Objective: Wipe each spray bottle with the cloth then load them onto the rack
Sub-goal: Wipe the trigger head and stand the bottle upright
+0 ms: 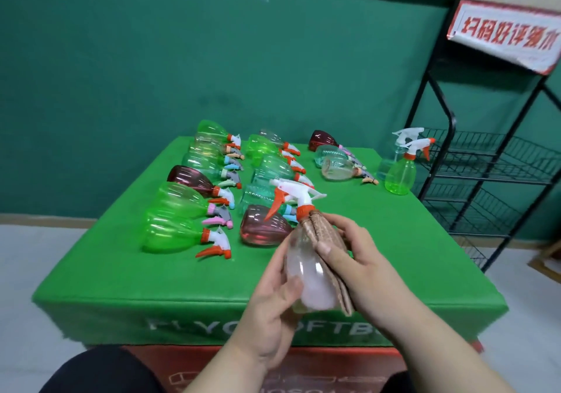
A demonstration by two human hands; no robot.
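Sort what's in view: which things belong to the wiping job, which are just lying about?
In the job:
clear plastic spray bottle, gripped by the left hand
folded tan cloth, held on it by the right hand
coloured bottles lying on the green table
two upright bottles beside the black wire rack

Lying about:
red-and-white sign on top of the rack
wooden frame on the floor

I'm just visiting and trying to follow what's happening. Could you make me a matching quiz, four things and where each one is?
Things:
1 clear bottle
2 cloth
3 upright green bottle
4 rack

Places:
A on the floor, right of the table
B gripped in the left hand
C pressed to a bottle by the right hand
D at the table's far right edge

Pairs: 1-B, 2-C, 3-D, 4-A
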